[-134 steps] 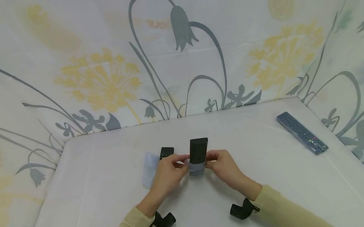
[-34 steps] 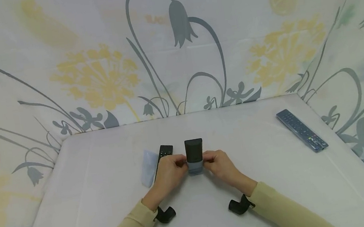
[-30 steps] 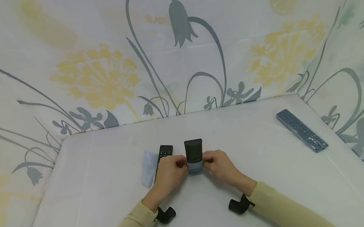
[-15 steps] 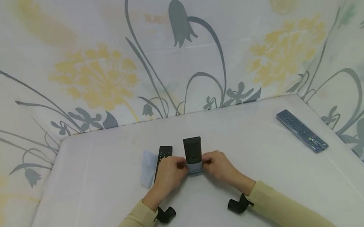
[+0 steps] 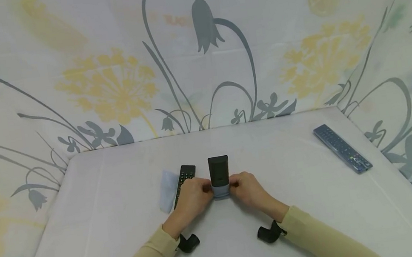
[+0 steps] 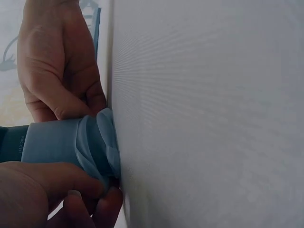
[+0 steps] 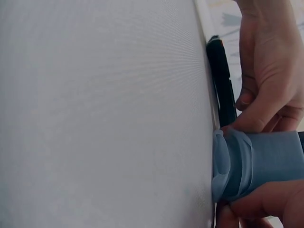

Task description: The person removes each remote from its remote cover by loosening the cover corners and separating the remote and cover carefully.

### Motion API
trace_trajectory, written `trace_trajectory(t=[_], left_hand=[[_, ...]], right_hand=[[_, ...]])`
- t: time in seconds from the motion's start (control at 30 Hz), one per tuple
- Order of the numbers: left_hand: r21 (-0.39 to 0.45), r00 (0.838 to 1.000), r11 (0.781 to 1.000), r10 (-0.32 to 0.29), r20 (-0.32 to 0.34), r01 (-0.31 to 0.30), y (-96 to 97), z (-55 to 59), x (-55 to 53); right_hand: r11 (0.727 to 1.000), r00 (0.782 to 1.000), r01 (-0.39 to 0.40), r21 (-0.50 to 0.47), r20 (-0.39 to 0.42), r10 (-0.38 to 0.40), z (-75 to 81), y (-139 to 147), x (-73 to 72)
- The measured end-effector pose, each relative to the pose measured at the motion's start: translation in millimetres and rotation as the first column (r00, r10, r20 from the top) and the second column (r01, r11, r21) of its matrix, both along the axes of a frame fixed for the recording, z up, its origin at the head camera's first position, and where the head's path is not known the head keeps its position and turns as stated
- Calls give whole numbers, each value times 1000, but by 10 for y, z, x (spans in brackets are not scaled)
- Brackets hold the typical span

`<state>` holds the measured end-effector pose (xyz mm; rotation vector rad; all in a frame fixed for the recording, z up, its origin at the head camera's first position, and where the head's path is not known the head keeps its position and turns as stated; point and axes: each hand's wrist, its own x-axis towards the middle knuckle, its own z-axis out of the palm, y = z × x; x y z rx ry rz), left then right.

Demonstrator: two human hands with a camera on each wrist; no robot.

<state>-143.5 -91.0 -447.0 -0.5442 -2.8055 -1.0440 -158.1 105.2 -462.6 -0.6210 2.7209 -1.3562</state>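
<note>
A black slab (image 5: pixel 219 171), apparently a remote control seen from behind, stands upright at the table's centre. Around its lower end sits a bluish, see-through soft sleeve (image 5: pixel 220 191). On the left side, the thumb and fingers of my left hand (image 5: pixel 194 193) pinch the sleeve. My right hand (image 5: pixel 247 187) pinches it from the right. Both wrist views show the sleeve (image 6: pixel 53 141) smooth near the black part and bunched in folds just by the tabletop. The slab's front is hidden from the head view.
Behind my left hand lies a black remote control (image 5: pixel 185 174), partly covered by the hand. Beside it is a flat pale-blue sleeve (image 5: pixel 168 191). A longer remote control (image 5: pixel 341 148) lies far right on the white table (image 5: pixel 127 241). Floral cloth walls (image 5: pixel 208 81) enclose the back and sides.
The sleeve's lower part, hanging long and clear earlier, is now bunched into folds at the bottom. Slab and hands have shifted slightly left and lower, with both hands still pinching the sleeve.
</note>
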Motion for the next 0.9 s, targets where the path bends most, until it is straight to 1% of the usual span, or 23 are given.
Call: trace_trajectory(t=[0.2,0.33,0.37,0.5,0.6,0.67,0.77,0.9], left_hand=[[1,1000,1000,7,-26,-7,-5,-16,8],[25,1000,1000,14,-14,-14,-16,-42,16],[31,1000,999,15,-13,-15,-20,-48,17],[40,999,999,22,-44,-21,-32,-47,7],[43,998,999,24,-62,-21,-32,-28,0],[49,999,999,19,-51,-17,-28,-10,-3],[62,1000,998,12,-12,-11,-28,15,0],[86,999,996,6,40,-10,-48,45,12]], right_hand=[[1000,1000,-14,-8,25,14,11,7,9],[1000,998,-8,-18,56,9,-5,6,18],[1000,999,-7,-17,52,8,-12,4,16],[999,998,9,-41,62,-6,-22,-9,12],[998,996,27,-58,84,-22,1,-17,17],[997,994,46,-65,102,-39,30,-16,21],[995,989,69,-70,133,-59,78,-10,27],[994,986,83,-74,153,-71,133,2,43]])
